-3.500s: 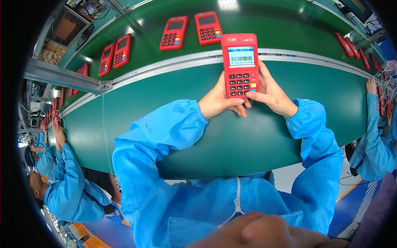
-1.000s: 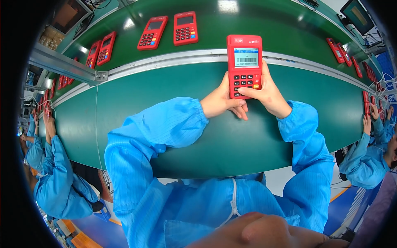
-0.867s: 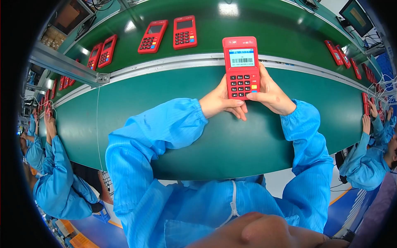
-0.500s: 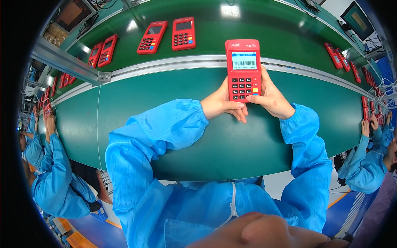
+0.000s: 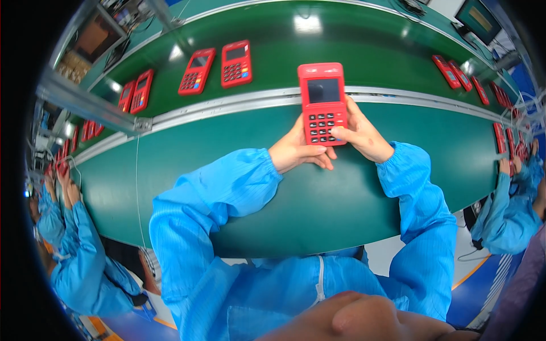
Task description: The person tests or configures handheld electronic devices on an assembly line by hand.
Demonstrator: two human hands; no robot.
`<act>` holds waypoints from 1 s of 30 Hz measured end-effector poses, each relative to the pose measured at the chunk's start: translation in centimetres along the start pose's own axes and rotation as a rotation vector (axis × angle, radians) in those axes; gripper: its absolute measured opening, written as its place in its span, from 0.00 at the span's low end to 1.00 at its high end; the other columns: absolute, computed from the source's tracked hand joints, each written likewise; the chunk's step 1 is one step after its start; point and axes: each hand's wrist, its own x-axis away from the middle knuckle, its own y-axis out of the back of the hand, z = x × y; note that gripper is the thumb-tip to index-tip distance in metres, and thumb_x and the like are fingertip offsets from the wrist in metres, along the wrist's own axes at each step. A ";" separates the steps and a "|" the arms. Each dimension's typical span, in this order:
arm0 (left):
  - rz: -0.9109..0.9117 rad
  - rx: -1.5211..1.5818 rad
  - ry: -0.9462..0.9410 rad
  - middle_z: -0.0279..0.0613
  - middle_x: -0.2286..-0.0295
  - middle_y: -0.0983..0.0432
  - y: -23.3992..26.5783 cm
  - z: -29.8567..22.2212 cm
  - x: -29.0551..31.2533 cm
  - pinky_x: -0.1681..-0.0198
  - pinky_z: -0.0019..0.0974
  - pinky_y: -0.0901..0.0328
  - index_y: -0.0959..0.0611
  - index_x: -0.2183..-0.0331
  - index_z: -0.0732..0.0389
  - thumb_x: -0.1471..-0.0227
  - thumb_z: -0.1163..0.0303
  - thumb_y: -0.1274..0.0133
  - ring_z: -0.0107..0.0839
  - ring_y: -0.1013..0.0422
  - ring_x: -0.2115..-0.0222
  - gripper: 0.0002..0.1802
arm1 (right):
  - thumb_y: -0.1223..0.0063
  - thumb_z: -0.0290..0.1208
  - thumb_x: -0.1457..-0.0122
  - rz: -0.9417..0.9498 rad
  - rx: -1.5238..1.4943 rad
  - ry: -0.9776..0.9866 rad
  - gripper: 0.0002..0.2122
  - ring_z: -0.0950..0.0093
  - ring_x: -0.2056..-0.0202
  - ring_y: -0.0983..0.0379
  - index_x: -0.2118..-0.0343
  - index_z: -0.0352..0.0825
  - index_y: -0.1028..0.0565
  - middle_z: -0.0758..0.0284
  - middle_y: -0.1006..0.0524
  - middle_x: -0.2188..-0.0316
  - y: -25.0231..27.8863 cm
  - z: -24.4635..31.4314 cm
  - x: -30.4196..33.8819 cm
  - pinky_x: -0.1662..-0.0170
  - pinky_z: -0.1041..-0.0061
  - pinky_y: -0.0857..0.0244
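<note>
A red card payment terminal (image 5: 322, 102) is held upright above the near edge of the green belt, its keypad side towards me. Its screen is dark. My left hand (image 5: 296, 149) grips the lower left side, thumb along the bottom edge and fingers behind. Around the lower right side closes my right hand (image 5: 364, 135), its thumb lying over the lower right keys and hiding some of them. The fingers behind the terminal are mostly hidden.
Several more red terminals lie on the belt, among them one at the left (image 5: 236, 63) and one at the right (image 5: 445, 71). A metal rail (image 5: 227, 108) divides belt from green worktop (image 5: 187, 150). Co-workers in blue sleeves (image 5: 85, 227) sit at both sides.
The terminal's lit screen with a barcode has gone dark. My right thumb has shifted a little on the keys. The whole view has tilted slightly.
</note>
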 end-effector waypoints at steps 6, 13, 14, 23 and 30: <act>-0.112 -0.044 -0.064 0.53 0.64 0.29 1.9 -2.5 -1.4 0.64 0.42 0.29 0.52 0.45 0.50 0.51 0.78 0.52 0.44 0.26 0.69 0.36 | 0.59 0.36 0.40 -0.248 0.137 0.054 0.16 0.79 0.61 0.35 0.51 0.36 0.38 0.66 0.32 0.61 2.6 -2.1 -0.6 0.60 0.79 0.42; -0.390 -0.092 -0.107 0.56 0.65 0.27 6.8 -8.1 -6.5 0.66 0.36 0.28 0.40 0.52 0.60 0.47 0.78 0.58 0.38 0.26 0.68 0.19 | 0.56 0.35 0.40 -0.167 0.195 0.110 0.12 0.81 0.66 0.36 0.58 0.34 0.33 0.71 0.33 0.67 3.3 -1.7 0.5 0.61 0.82 0.41; -0.435 -0.114 -0.081 0.56 0.65 0.27 7.3 -8.5 -6.9 0.65 0.36 0.29 0.39 0.53 0.61 0.46 0.76 0.58 0.39 0.27 0.66 0.19 | 0.56 0.35 0.40 -0.170 0.194 0.116 0.12 0.81 0.66 0.36 0.58 0.34 0.33 0.71 0.33 0.67 3.4 -1.6 0.5 0.61 0.82 0.41; -0.782 -0.325 -0.373 0.59 0.63 0.28 4.5 -6.7 -6.7 0.66 0.34 0.31 0.52 0.48 0.62 0.47 0.78 0.59 0.41 0.26 0.68 0.28 | 0.51 0.37 0.43 -0.253 0.409 0.237 0.12 0.78 0.70 0.35 0.62 0.34 0.31 0.67 0.34 0.70 4.8 -1.1 0.5 0.66 0.79 0.39; -0.521 -0.473 -0.460 0.45 0.71 0.31 2.2 -2.1 -2.9 0.70 0.27 0.37 0.37 0.67 0.60 0.50 0.78 0.53 0.28 0.32 0.75 0.10 | 0.48 0.28 0.51 -0.772 1.226 0.424 0.13 0.62 0.62 0.36 0.61 0.35 0.32 0.58 0.36 0.65 17.1 0.3 0.1 0.58 0.68 0.38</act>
